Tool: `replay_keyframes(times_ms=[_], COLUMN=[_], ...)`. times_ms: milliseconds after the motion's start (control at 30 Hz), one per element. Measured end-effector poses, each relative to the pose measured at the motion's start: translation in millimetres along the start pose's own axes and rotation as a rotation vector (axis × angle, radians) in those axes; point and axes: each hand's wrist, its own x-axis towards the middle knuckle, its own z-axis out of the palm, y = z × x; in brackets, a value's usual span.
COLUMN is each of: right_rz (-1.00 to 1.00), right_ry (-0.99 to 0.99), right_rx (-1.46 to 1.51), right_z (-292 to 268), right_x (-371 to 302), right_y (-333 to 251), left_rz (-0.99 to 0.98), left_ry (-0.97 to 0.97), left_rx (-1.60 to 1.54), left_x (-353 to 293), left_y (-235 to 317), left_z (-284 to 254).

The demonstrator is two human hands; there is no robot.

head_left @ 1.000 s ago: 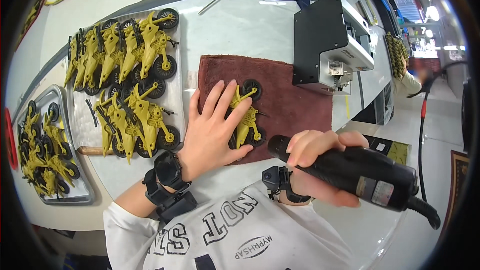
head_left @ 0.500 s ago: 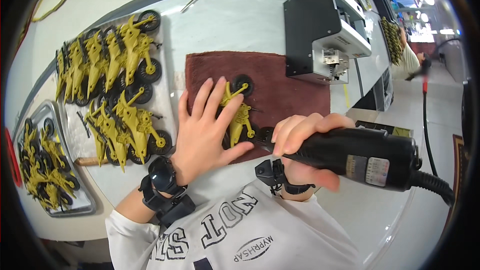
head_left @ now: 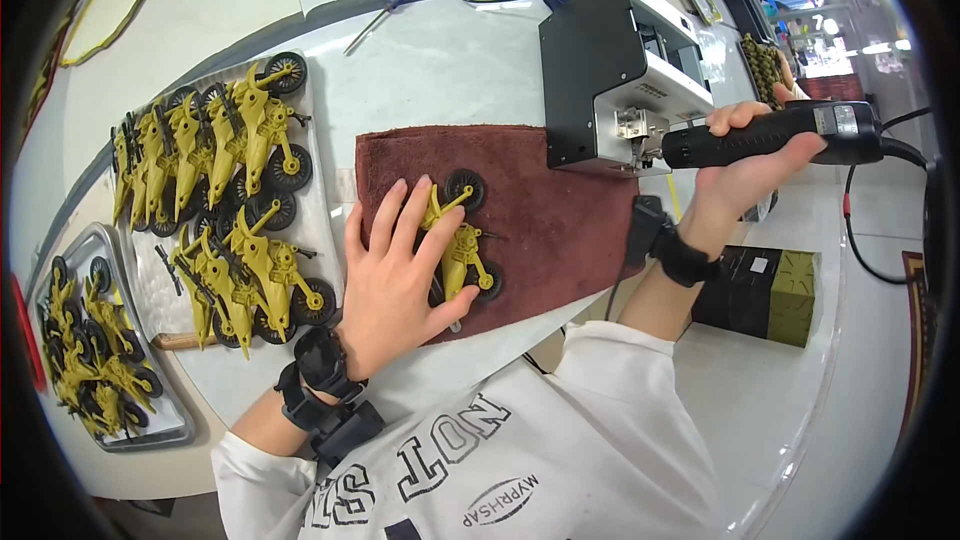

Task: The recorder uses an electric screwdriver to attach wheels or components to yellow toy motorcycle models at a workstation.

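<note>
My left hand (head_left: pixel 401 262) lies with fingers spread over a yellow toy motorcycle (head_left: pixel 462 248) with black wheels, partly covering it. The motorcycle rests on its side on a dark red cloth (head_left: pixel 560 230). My right hand (head_left: pixel 752 162) is wrapped round a black corded electric screwdriver (head_left: pixel 760 136), held level. Its tip meets the metal front (head_left: pixel 638 132) of a black and silver screw feeder (head_left: pixel 590 80) at the cloth's far right. Whether the tip touches a screw is too small to see.
Left of the cloth, several yellow motorcycles (head_left: pixel 225 140) stand in rows on a pale board (head_left: pixel 325 120). Further left, a grey tray (head_left: pixel 180 430) holds more. A screwdriver with a blue handle (head_left: pixel 385 15) lies at the back. A black and olive box (head_left: pixel 765 295) sits at lower right.
My right hand has carried the electric screwdriver away from the motorcycle, up and right to the screw feeder. My left hand has stayed on the motorcycle.
</note>
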Motion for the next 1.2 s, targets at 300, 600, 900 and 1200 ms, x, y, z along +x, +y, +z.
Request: replay_keyframes(times_ms=[300, 600, 900, 1200], right_rz=[0.122, 0.11, 0.11, 0.2], right_ry=[-0.272, -0.488, -0.429, -0.457], right_rx=[0.548, 0.672, 0.526, 0.47], right_z=[3.8, 65.0, 86.8, 95.7], right_x=[-83.2, -108.5, -99.2, -100.7], right_y=[-44.9, -27.3, -16.0, 3.0], left_rz=[0.006, -0.015, -0.028, -0.028], left_ry=[-0.011, 0.004, 0.01, -0.004], left_rx=[0.001, -0.067, -0.076, -0.072], left_x=[0.5, -3.5, -4.4, -1.2], left_y=[-1.4, -3.6, -6.4, -6.8], left_z=[-1.2, -1.1, -1.5, -1.5])
